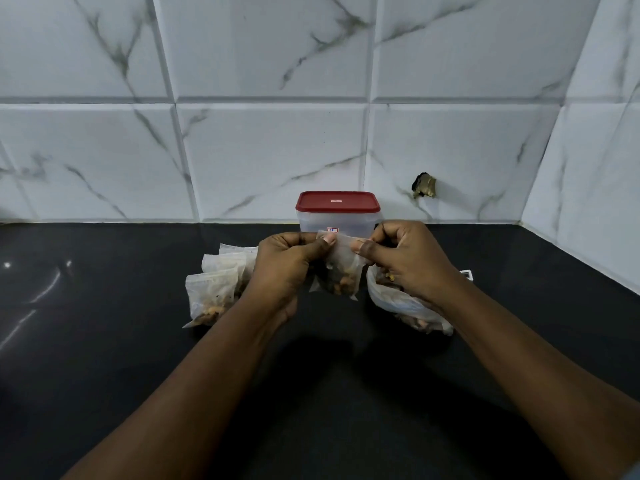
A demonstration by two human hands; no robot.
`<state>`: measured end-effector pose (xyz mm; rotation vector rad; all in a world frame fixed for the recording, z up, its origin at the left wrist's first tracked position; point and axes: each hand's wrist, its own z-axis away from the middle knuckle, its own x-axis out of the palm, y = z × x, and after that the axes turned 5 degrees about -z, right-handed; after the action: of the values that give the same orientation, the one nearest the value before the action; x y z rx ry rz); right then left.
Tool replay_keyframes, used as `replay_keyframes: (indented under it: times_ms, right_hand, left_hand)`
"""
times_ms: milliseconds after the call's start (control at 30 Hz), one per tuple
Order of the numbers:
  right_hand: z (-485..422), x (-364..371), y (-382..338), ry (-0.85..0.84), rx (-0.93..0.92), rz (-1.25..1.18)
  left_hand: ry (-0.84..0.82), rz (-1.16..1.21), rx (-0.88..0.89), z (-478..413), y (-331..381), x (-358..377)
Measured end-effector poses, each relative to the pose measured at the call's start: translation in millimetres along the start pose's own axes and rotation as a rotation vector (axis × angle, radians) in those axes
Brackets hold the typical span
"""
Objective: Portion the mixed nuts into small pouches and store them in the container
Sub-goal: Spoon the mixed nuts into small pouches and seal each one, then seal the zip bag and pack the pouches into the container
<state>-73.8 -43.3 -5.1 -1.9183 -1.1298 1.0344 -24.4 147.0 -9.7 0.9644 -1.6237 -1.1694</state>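
Above the black counter I hold a small clear pouch (341, 271) with nuts in its bottom. My left hand (287, 265) pinches its top left edge and my right hand (401, 258) pinches its top right edge. Behind the pouch stands a clear container (337, 221) with its red lid (337, 201) on. Several filled pouches (216, 289) lie in a pile to the left of my left hand. A bigger clear bag of mixed nuts (412, 306) lies under my right wrist, partly hidden.
The black counter (104, 341) ends at a white marble-tiled wall behind and another at the right. A dark hole (423, 185) breaks the back wall right of the container. A small white object (465, 273) peeks out behind my right hand.
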Motion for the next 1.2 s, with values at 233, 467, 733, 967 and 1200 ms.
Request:
replay_keyframes:
  times_ms: [233,467,733,967,1200]
  right_hand:
    - [4.4,2.2,1.2,-0.091,-0.135,0.196]
    - [-2.3,-26.7,-6.1,-0.081,-0.206,0.473]
    - [-22.4,-103.1,24.1,-0.083,0.178,0.846]
    - [-16.8,-123.2,24.5,-0.323,0.44,0.928]
    - [-15.4,-124.7,20.9,-0.265,0.415,0.825]
  left_hand:
    - [-0.014,-0.172,-0.027,0.9,6.2,-15.6]
    - [-0.07,-0.59,-0.087,18.6,38.9,-95.3]
    - [0.399,-0.496,-0.002,55.9,15.2,-167.1]
    - [0.511,-0.613,-0.093,42.5,4.8,-170.0]
    - [0.194,-0.971,0.354,55.4,49.2,-45.6]
